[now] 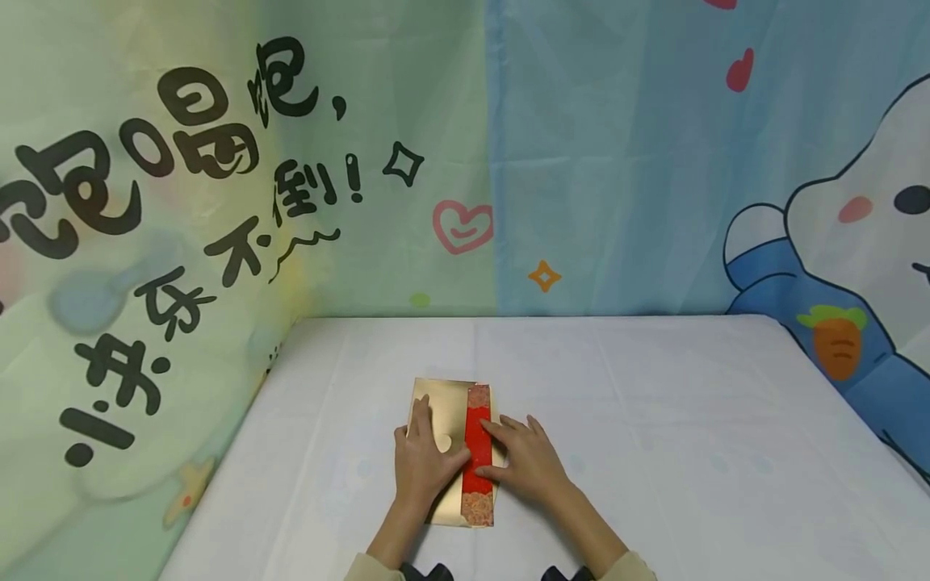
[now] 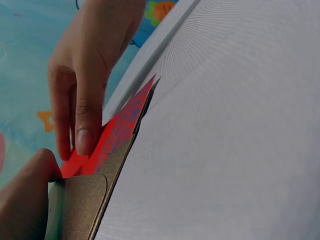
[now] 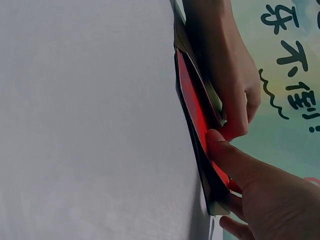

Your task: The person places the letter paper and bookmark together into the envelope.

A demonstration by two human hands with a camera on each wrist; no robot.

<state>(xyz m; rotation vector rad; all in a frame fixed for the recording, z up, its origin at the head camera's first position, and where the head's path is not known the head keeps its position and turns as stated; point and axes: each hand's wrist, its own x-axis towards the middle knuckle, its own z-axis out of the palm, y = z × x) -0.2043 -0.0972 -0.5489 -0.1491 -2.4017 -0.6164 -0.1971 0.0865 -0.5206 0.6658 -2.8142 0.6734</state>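
Observation:
A gold card (image 1: pixel 445 391) with layered flaps lies on the white table. A red strip (image 1: pixel 477 436) with patterned ends runs along its right side. My left hand (image 1: pixel 423 466) rests on the gold part, fingers stretched towards the far edge and thumb at the strip's left edge. From the right, my right hand (image 1: pixel 532 461) touches the strip with its thumb and index finger spread apart. The right wrist view shows the right thumb (image 3: pixel 225 147) on the red face, beside a slightly raised gold flap. Part of the card's underside is hidden.
A white cloth (image 1: pixel 690 420) covers the table. Behind it hangs a printed backdrop (image 1: pixel 581 161) with a cartoon figure at the right; another printed panel (image 1: pixel 145 323) with large black characters stands at the left. Two dark objects show between the forearms at the bottom.

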